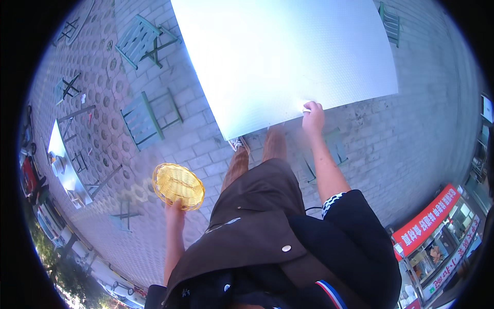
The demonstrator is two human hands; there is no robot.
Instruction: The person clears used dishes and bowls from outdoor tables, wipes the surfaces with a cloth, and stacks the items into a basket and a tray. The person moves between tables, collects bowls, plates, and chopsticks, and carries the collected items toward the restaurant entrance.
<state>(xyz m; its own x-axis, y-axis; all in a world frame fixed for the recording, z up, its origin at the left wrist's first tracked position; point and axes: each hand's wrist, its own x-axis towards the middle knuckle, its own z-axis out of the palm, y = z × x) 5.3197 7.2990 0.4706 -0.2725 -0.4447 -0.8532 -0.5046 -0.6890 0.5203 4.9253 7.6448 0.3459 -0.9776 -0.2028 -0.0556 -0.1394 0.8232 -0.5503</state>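
A yellow wicker basket [179, 187] is gripped by its near rim in my left hand [175, 210], out to the left of my body and away from the table. My right hand [313, 117] is at the near edge of a shiny metal-topped table [293, 58], its fingers closed on a small white thing [306, 110], perhaps a tissue or cloth; the hand hides most of it. Glare washes out much of the tabletop. I wear a dark brown apron [247, 243].
Green slatted folding chairs [142, 120] [139, 40] stand left of the table, another [390, 26] at its far right. Part of a chair [335, 148] shows beside my right forearm. A second metal table [69, 166] holds several items at far left. A red-bannered stall [428, 220] stands at lower right.
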